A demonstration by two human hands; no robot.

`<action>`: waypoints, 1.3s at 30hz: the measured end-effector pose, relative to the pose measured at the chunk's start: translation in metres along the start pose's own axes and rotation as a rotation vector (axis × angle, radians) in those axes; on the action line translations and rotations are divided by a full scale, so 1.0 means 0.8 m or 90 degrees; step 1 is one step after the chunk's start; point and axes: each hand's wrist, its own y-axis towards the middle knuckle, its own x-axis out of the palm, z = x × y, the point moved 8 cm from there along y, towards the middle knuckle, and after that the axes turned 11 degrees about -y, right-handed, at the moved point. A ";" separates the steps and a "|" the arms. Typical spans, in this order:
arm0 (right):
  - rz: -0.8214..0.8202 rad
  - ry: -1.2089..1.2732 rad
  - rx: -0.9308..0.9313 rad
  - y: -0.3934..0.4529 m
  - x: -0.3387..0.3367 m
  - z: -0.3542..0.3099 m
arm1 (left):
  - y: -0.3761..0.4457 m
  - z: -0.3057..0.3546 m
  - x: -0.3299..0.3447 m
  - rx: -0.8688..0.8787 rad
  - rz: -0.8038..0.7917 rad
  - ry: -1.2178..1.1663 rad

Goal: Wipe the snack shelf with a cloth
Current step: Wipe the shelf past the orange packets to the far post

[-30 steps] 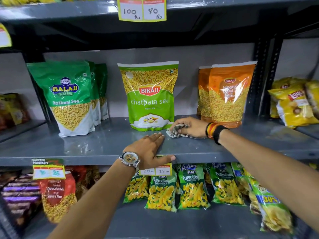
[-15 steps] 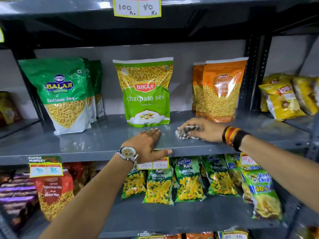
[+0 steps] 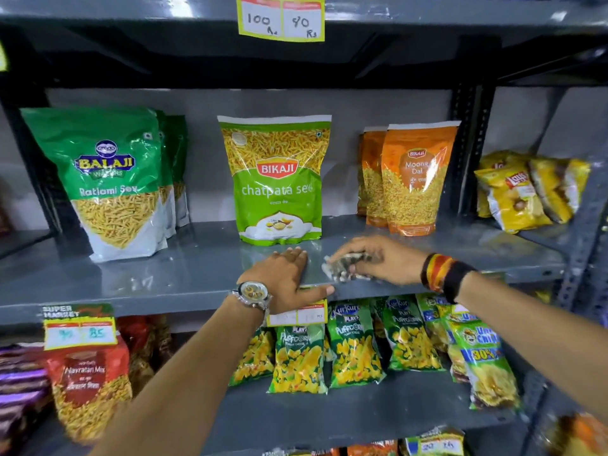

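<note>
While the right hand (image 3: 378, 260) bunches a small mottled grey-and-white cloth (image 3: 345, 266) against the grey metal snack shelf (image 3: 164, 274), fingers curled down tight around it, the left hand (image 3: 289, 278) just lies flat and empty on the front lip, thumb hooked over the edge. My guess is that it's there as a brace so the person can lean in and push on the rag. The cloth sits near the front edge, just beside the left hand's fingertips and right in front of the light green Bikaji chatpata sev pouch (image 3: 276, 179), not touching it as far as I can see. The bags stand toward the back wall (the dark green Balaji Ratlami sev pouch (image 3: 108, 179) on the left, the orange Bikaji moong dal pouches (image 3: 411, 179) on the right), which leaves an open strip along the front to wipe without shifting stock. The right hand looks a bit blurred, so I'd say it's mid-swipe. The stretch to the left has some smudgy marks, so that's probably yet to be wiped. Main risk is clipping the sev pouch and tipping it over.
</note>
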 end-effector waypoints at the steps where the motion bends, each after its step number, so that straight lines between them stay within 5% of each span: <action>1: -0.033 0.012 -0.013 -0.007 -0.003 -0.006 | 0.000 0.001 -0.001 0.007 0.000 0.003; 3: -0.039 0.050 -0.003 -0.021 -0.024 0.002 | 0.000 0.002 -0.001 0.013 -0.010 0.004; 9: 0.160 0.064 0.101 -0.051 -0.117 0.094 | 0.000 0.010 -0.002 0.032 -0.001 -0.001; 16: 0.137 0.058 0.150 -0.030 -0.141 0.180 | 0.050 0.083 0.005 0.026 0.011 -0.018; 26: 0.048 0.065 0.030 0.010 -0.073 0.231 | 0.078 0.123 0.041 -0.033 -0.020 -0.009; 29: 0.039 0.078 -0.005 -0.005 -0.070 0.209 | 0.078 0.128 0.038 -0.035 -0.031 -0.004; 35: -0.143 0.156 -0.128 -0.079 -0.063 0.128 | 0.076 0.134 0.035 -0.018 -0.019 0.008; 39: 0.027 0.150 -0.013 -0.041 -0.104 0.180 | 0.078 0.129 0.038 -0.035 -0.025 0.009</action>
